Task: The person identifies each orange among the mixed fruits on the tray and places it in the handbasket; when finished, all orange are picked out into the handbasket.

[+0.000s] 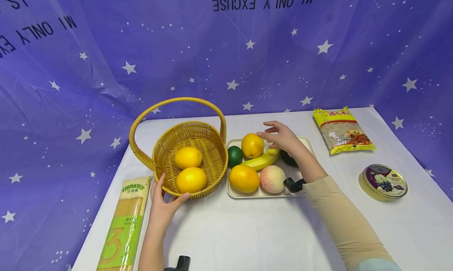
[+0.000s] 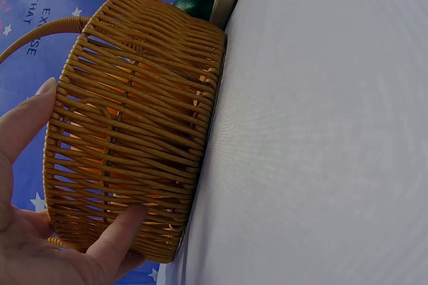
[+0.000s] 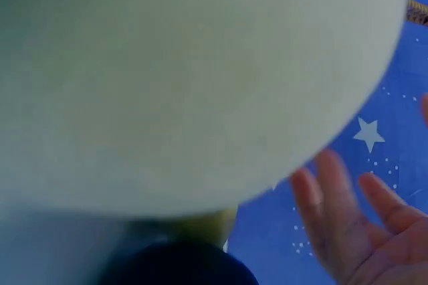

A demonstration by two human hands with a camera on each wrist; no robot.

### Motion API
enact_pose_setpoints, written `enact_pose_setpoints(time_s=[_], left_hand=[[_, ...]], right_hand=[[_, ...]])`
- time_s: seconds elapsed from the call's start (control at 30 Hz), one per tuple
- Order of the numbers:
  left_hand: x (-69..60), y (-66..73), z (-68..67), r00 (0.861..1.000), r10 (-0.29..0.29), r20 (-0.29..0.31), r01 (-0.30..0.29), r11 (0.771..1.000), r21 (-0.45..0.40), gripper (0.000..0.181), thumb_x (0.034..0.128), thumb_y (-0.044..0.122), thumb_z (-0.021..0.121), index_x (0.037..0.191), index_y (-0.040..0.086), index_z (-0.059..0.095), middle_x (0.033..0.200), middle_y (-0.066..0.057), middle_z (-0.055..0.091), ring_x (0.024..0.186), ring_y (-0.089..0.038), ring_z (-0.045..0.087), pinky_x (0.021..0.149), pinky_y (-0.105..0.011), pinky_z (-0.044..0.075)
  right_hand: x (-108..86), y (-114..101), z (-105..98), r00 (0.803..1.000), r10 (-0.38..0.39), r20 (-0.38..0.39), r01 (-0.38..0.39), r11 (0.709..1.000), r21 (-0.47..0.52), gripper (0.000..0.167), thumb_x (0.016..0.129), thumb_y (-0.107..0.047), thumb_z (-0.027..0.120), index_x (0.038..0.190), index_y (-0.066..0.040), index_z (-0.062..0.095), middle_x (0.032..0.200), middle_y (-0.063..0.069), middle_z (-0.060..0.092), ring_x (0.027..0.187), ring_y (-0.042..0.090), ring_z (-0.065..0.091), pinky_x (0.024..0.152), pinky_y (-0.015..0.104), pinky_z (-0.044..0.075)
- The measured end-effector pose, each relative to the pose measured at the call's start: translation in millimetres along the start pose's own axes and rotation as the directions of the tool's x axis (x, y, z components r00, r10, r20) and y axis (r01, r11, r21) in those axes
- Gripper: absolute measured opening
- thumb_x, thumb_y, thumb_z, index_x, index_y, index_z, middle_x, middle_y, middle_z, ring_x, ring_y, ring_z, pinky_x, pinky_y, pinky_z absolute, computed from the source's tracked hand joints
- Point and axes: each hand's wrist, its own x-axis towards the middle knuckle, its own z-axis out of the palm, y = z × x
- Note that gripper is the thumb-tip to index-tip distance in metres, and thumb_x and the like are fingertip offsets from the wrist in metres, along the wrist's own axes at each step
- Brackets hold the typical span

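My left hand [image 1: 163, 208] holds the near left side of a wicker basket [image 2: 134, 124], thumb and fingers against its rim and woven wall. Inside the basket lie two yellow-orange fruits, a farther one [image 1: 188, 157] and a nearer one [image 1: 191, 180]. Over the tray [image 1: 231, 191], my right hand [image 1: 281, 137] has its fingers spread loosely beside an orange [image 1: 253, 146], nothing gripped. Also on the tray are a banana [image 1: 263, 161], a peach [image 1: 272, 179], a yellow-orange fruit [image 1: 244, 179], a small green fruit [image 1: 235, 156] and a dark green one [image 1: 288, 158], partly hidden. The peach [image 3: 187, 98] fills much of the right wrist view, blurred.
Left of the basket lies a spaghetti pack [image 1: 124, 223]. A yellow food bag [image 1: 343, 131] sits at the back right, with a round tin [image 1: 383, 183] nearer. The basket's tall handle [image 1: 184, 99] arches upward. A starry purple cloth [image 1: 198, 66] hangs behind the white table [image 1: 255, 231].
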Motion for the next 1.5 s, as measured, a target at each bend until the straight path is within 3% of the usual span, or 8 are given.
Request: enact_pose_setpoints(time_s=[0.27,0.57,0.77,1.27,1.5], left_hand=[[-1.3,-2.8,0.5,1.000,-0.020,-0.010,0.020,1.000,0.004,0.105,0.0813,0.018,0.080,0.156,0.021,0.007,0.158,-0.005,-0.016,0.146,-0.031,0.002,0.109,-0.050,0.033],[-1.5,-0.2,-0.1,1.000,-0.012,-0.004,0.012,1.000,-0.009,0.104,0.0819,0.016,0.079,0.157,0.021,0.007,0.158,-0.005,-0.017,0.145,-0.032,0.004,0.109,-0.050,0.032],[-1.0,-0.1,-0.4,1.000,-0.013,0.000,0.013,1.000,-0.007,0.104,0.0821,0.017,0.079,0.157,0.021,0.007,0.158,-0.005,-0.018,0.145,-0.032,0.003,0.109,-0.050,0.032],[1.1,0.0,0.1,1.000,-0.004,-0.007,0.004,1.000,0.007,0.104,0.0810,0.019,0.080,0.156,0.020,0.009,0.158,-0.006,-0.015,0.145,-0.033,0.004,0.110,-0.051,0.032],[0.7,-1.0,-0.4,1.000,-0.011,-0.009,0.011,1.000,0.016,0.104,0.0807,0.019,0.080,0.156,0.021,0.009,0.158,-0.006,-0.014,0.145,-0.033,0.005,0.110,-0.051,0.031]], right_hand=[[3.9,5.0,3.6,0.999,0.032,0.025,-0.030,0.997,-0.067,0.074,0.089,-0.041,0.068,0.148,-0.009,0.036,0.139,0.023,0.042,0.113,0.042,0.054,0.086,0.044,0.055],[13.1,12.8,12.0,0.994,0.087,0.060,-0.078,0.988,-0.131,0.078,0.085,-0.045,0.071,0.147,-0.010,0.038,0.138,0.021,0.044,0.112,0.038,0.054,0.080,0.036,0.057],[16.6,13.4,17.8,0.995,0.076,0.071,-0.064,0.986,-0.155,0.076,0.085,-0.043,0.072,0.145,-0.009,0.039,0.136,0.022,0.045,0.104,0.033,0.058,0.078,0.035,0.058],[23.0,11.4,26.3,0.996,0.059,0.065,-0.038,0.956,-0.292,0.079,0.084,-0.046,0.072,0.145,-0.009,0.038,0.133,0.022,0.047,0.107,0.030,0.054,0.078,0.031,0.055],[22.3,13.4,28.9,0.998,0.047,0.049,-0.030,0.954,-0.297,0.079,0.083,-0.044,0.073,0.144,-0.007,0.039,0.130,0.022,0.050,0.104,0.030,0.055,0.075,0.030,0.055]])
